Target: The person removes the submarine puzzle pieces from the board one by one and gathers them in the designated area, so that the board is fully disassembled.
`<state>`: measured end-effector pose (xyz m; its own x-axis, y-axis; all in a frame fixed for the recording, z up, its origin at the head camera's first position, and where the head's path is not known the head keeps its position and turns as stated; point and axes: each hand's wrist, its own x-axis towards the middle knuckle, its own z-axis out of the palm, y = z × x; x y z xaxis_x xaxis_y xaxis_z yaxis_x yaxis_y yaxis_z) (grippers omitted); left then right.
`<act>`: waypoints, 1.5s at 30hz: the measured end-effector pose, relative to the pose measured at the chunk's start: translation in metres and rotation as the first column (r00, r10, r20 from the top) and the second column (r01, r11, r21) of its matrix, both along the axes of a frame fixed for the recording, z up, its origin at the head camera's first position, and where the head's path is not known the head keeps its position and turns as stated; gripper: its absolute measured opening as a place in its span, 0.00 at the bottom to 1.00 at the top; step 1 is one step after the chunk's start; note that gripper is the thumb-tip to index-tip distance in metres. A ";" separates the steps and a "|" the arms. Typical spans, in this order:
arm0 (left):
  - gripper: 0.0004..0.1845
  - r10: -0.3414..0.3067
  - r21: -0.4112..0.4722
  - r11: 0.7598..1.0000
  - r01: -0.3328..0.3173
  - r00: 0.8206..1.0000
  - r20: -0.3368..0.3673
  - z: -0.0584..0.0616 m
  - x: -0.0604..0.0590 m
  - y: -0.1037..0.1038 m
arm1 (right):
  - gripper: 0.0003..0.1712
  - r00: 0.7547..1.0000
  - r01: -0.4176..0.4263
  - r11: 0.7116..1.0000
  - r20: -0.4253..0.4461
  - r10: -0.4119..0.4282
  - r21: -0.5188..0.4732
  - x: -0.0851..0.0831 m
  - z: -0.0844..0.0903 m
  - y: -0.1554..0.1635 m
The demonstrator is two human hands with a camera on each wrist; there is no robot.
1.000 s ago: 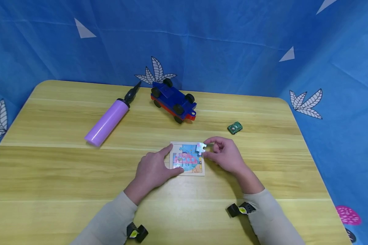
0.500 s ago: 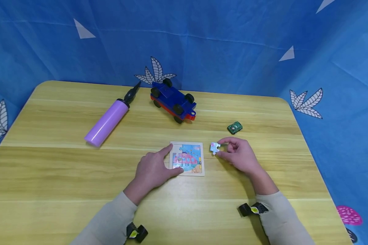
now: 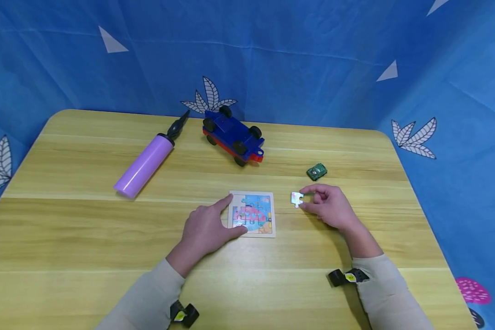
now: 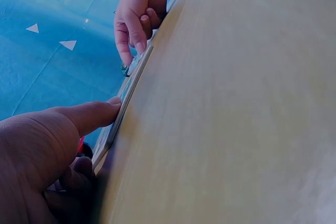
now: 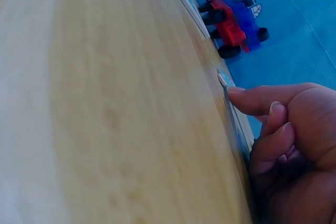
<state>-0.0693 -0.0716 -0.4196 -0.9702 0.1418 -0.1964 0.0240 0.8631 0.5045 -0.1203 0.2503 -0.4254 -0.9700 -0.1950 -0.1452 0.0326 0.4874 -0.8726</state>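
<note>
A small square puzzle board [image 3: 252, 213] with a blue and pink picture lies flat in the middle of the wooden table [image 3: 66, 238]. My left hand [image 3: 220, 220] rests at its left edge, index finger stretched to the top left corner and thumb [image 4: 89, 116] against the lower edge. My right hand [image 3: 313, 199] pinches a loose pale puzzle piece [image 3: 296, 199] between thumb and forefinger. It holds the piece to the right of the board, apart from it and low over the table. In the right wrist view the piece [image 5: 226, 80] shows edge-on in front of the fingertips [image 5: 247, 98].
A tiny green toy car [image 3: 316, 171] sits just behind my right hand. A blue and red toy vehicle [image 3: 233, 136] stands at the back centre, and a purple hand pump [image 3: 144, 164] lies to the back left. Blue cloth walls enclose the table.
My right hand has carried the puzzle piece from over the board's top right corner out to the right, away from the board. The left hand and board have stayed put.
</note>
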 end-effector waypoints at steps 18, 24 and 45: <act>0.53 -0.006 -0.005 1.000 0.006 1.000 -0.011 -0.002 -0.001 0.000 | 0.14 1.000 -0.019 1.000 -0.007 0.019 0.018 -0.002 -0.003 0.001; 0.53 -0.004 -0.005 1.000 0.004 1.000 -0.002 -0.002 -0.001 0.000 | 0.15 1.000 -0.022 1.000 0.006 0.022 0.008 -0.003 -0.005 0.002; 0.53 0.003 -0.008 1.000 -0.003 1.000 0.008 0.000 0.001 0.000 | 0.18 0.998 -0.014 1.000 -0.055 0.013 -0.018 0.003 -0.001 -0.006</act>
<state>-0.0686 -0.0713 -0.4198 -0.9690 0.1374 -0.2053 0.0175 0.8672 0.4977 -0.1173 0.2445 -0.4264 -0.9736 -0.2106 -0.0884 -0.0218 0.4709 -0.8819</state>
